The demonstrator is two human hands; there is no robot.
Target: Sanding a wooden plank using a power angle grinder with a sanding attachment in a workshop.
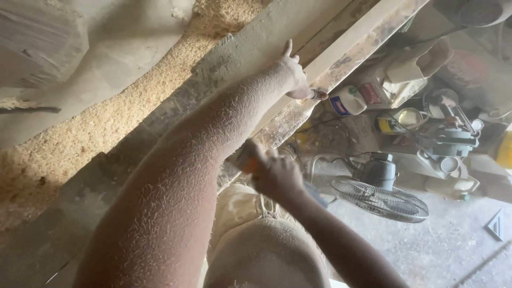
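My left hand [295, 77] lies on a long pale wooden plank [356, 44] that runs diagonally across a dusty workbench [160, 122], fingers wrapped over the plank's near edge. My left forearm is coated in fine sawdust. My right hand [274, 173] is lower, close to my body, closed around a small orange object [246, 162] that is mostly hidden by the fingers. The right hand sits just below the bench edge, apart from the plank.
Heaps of sawdust [106, 120] cover the bench's far side. On the floor stand a fan [380, 194], a white plastic bottle [348, 100], tins, a yellow container [505, 151] and tool clutter [448, 138]. A metal square [497, 225] lies at right.
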